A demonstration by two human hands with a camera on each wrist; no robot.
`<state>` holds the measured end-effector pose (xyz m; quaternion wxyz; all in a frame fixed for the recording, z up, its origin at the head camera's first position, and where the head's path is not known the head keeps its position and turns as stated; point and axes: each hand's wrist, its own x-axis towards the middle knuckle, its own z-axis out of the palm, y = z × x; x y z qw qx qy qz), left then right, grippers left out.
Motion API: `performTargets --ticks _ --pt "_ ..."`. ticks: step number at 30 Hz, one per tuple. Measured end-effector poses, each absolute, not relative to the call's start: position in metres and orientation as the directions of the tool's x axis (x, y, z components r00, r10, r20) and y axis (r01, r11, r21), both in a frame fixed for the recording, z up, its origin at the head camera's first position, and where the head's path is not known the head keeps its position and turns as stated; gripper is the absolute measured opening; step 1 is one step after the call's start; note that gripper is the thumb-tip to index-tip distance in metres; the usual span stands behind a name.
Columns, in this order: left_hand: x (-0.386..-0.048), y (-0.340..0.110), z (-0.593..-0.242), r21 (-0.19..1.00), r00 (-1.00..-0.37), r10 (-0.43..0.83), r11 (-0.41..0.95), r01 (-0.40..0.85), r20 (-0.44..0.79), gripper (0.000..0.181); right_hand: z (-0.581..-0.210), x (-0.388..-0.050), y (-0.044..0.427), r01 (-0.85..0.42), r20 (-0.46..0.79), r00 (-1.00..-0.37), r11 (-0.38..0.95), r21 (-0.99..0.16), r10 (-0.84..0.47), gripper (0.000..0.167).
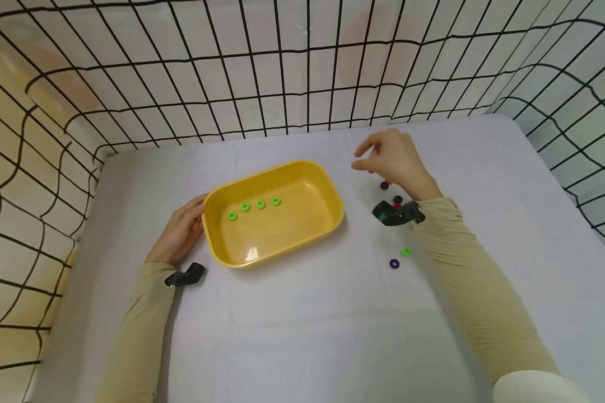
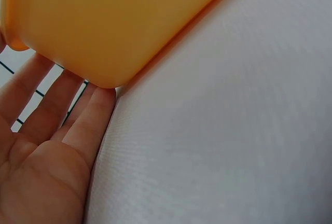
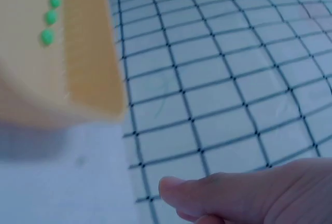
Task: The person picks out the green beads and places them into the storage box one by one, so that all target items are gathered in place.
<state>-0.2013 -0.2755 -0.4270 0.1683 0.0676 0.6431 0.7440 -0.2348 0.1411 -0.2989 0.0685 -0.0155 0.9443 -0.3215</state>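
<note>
Yellow tray [image 1: 292, 226], four green rings [image 1: 260, 205] inside; left hand [image 1: 180, 230], fingers extended against tray's end. Right hand [image 1: 395, 159], thumb and forefinger parted, nothing visible between; dipping sleeve [image 1: 474, 285] could scatter loose rings [image 1: 394, 263].

left hand [image 1: 180, 230], fingers [image 2: 54, 99] extended, right hand [image 1: 395, 162] raised, thumb and forefinger apart

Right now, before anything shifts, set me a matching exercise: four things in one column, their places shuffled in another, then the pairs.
Things
1. Left hand
2. Right hand
3. Row of four green beads
4. Black wire grid

Places
A. Inside the yellow tray
B. Along the far edge of the white tabletop
C. Touching the tray's left end
D. Right of the tray, apart from it

Pairs: 1-C, 2-D, 3-A, 4-B
</note>
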Motion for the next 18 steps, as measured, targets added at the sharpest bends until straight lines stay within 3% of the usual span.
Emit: performTargets --ticks 9,18 --pt "-0.199 -0.276 -0.428 0.981 -0.937 0.329 -0.109 -0.161 -0.117 0.036 -0.366 -0.198 0.189 0.002 -0.160 -0.978 0.767 -0.641 -0.132 0.027" --pt "-0.201 -0.274 -0.427 0.980 -0.940 0.323 -0.123 -0.154 -0.108 0.037 -0.388 -0.182 0.198 0.022 -0.130 -0.988 0.774 -0.632 -0.078 0.028"
